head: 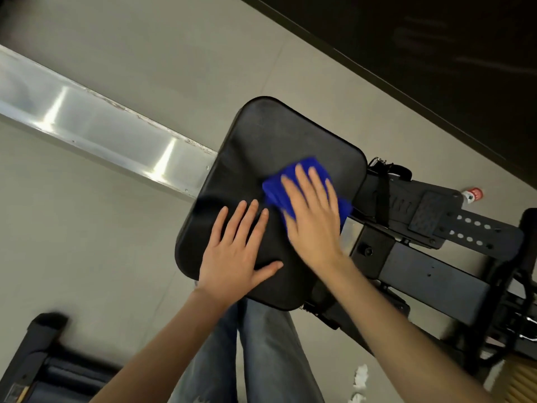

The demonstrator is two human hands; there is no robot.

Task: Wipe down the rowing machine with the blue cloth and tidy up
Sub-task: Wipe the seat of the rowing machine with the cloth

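Note:
The rowing machine's black padded seat (261,146) fills the middle of the view, sitting on a shiny metal rail (96,132) that runs off to the upper left. My right hand (312,216) lies flat with spread fingers on the blue cloth (276,189), pressing it onto the seat's right side. My left hand (235,257) rests flat on the seat beside it, fingers apart, holding nothing. The black footrest with strap (436,213) and the frame (430,274) extend to the right.
A small white bottle with a red cap (472,194) lies on the grey floor beyond the footrest. Crumpled white paper (360,379) lies on the floor at bottom right. Another black piece of equipment (37,359) stands bottom left. A dark wall (436,39) crosses the top right.

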